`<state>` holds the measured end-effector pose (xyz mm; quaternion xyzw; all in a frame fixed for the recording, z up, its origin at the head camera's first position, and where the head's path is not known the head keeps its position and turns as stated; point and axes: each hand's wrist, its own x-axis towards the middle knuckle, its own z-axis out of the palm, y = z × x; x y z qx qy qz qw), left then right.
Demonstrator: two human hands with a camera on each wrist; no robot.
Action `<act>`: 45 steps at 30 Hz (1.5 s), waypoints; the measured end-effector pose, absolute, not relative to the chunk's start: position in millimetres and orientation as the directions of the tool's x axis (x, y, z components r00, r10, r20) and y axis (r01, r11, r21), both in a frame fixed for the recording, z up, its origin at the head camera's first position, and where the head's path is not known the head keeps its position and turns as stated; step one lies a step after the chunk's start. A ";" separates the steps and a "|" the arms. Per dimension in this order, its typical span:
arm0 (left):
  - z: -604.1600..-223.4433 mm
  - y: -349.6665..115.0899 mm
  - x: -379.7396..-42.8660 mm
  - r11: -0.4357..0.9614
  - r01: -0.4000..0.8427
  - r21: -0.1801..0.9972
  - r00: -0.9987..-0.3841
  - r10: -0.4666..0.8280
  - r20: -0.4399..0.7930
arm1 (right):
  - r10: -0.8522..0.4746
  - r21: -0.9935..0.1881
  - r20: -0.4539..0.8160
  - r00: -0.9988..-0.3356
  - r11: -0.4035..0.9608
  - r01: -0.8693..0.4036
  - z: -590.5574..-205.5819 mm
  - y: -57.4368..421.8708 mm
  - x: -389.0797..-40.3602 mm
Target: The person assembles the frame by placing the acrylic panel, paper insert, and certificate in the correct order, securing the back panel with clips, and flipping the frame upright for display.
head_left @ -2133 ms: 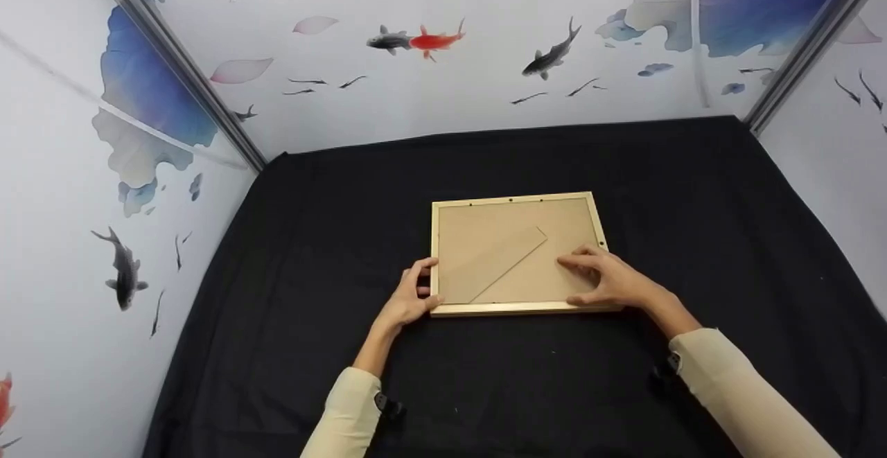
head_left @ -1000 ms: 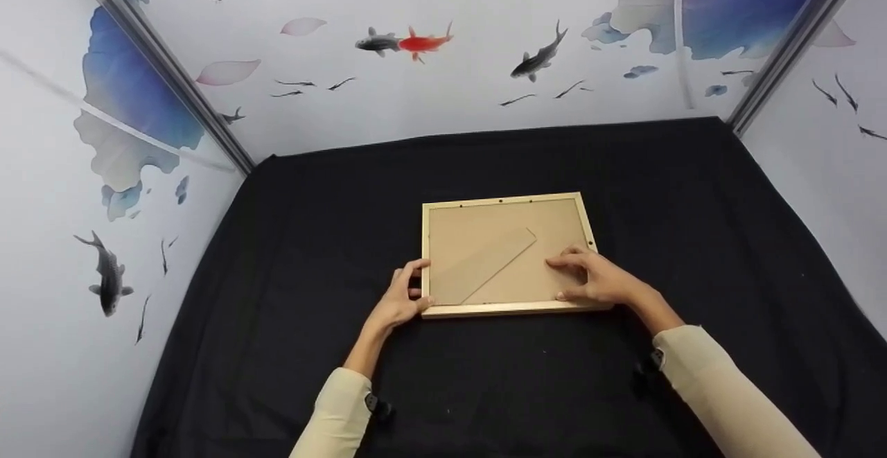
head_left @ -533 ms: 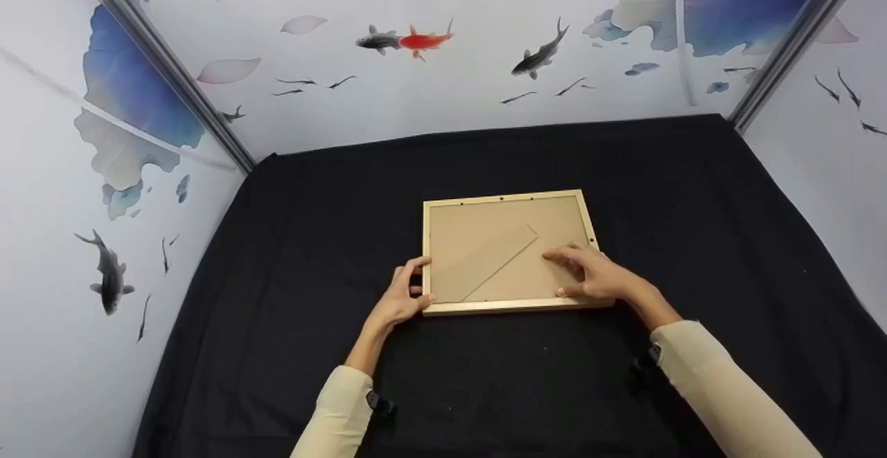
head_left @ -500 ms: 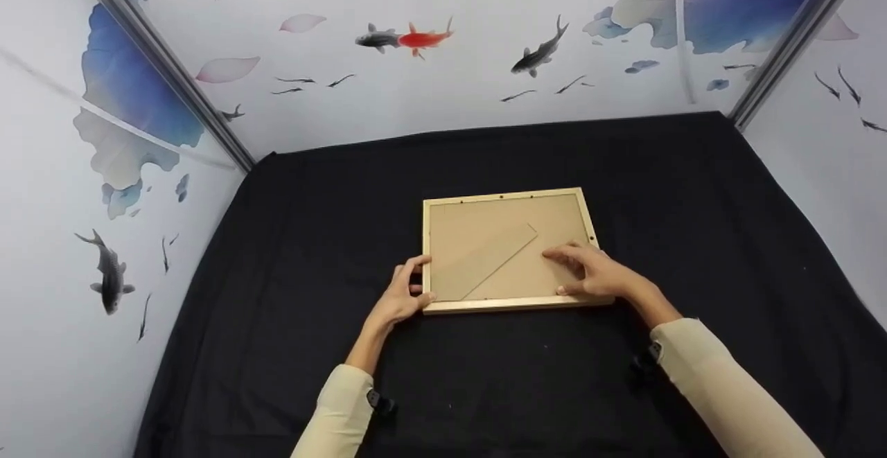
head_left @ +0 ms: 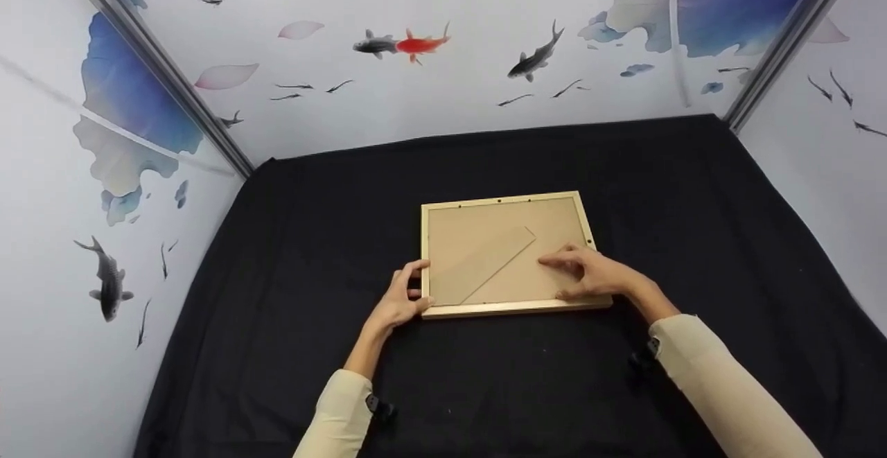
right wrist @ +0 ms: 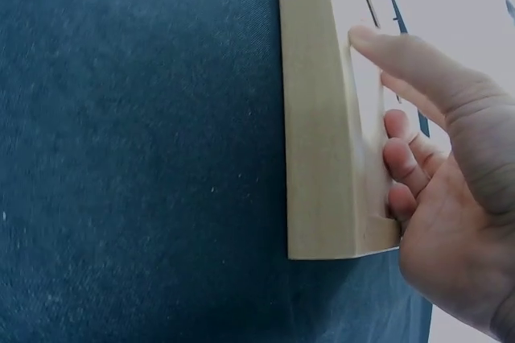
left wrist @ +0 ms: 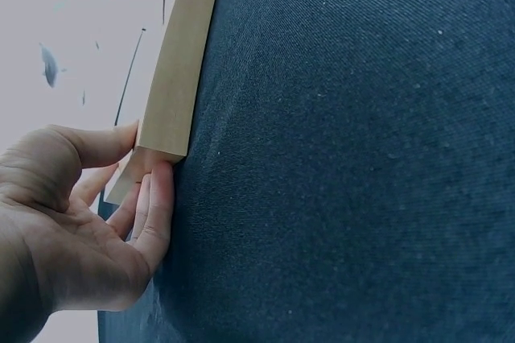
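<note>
In the head view, the wooden frame (head_left: 516, 309) lies back side up on the black cloth (head_left: 312, 257), in front of you and a little right of centre. Its tan backing board (head_left: 554, 219) faces up, with a slanting flap (head_left: 478, 267) lying flat on it. Your left hand (head_left: 398, 300) grips the frame's near left corner. Your right hand (head_left: 596, 274) rests at the near right corner, its index finger reaching onto the board and its thumb at the near rim. Pale walls (head_left: 429, 98) printed with fish and leaves stand around the cloth.

In the left wrist view, you pinch the frame's corner, thumb on the upper face and fingers against the end.

In the right wrist view, your thumb lies on the frame's edge, apart from your fingers, which are loosely bent over the back; I cannot tell how hard they press.
</note>
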<state>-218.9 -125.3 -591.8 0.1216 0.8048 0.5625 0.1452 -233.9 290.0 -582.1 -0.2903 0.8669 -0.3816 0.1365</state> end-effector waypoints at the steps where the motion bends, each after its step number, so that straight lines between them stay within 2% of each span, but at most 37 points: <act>1: -592.5 -125.9 -218.1 0.332 0.036 0.942 -0.929 0.360 -0.091 | -0.611 -0.738 -0.011 -0.791 0.539 -0.406 -583.4 289.9 -233.4; 8: -596.1 -125.4 -215.7 0.304 0.037 0.952 -0.934 0.349 -0.075 | -0.601 -0.706 0.040 -0.798 0.548 -0.448 -590.6 289.9 -229.3; 31: -596.5 -122.0 -220.4 0.358 0.034 0.933 -0.925 0.365 -0.106 | -0.560 -0.704 0.013 -0.828 0.583 -0.405 -591.1 295.0 -224.7; 45: -590.7 -124.3 -217.7 0.334 0.050 0.941 -0.927 0.367 -0.081 | -0.596 -0.734 -0.003 -0.803 0.546 -0.403 -581.8 287.6 -230.1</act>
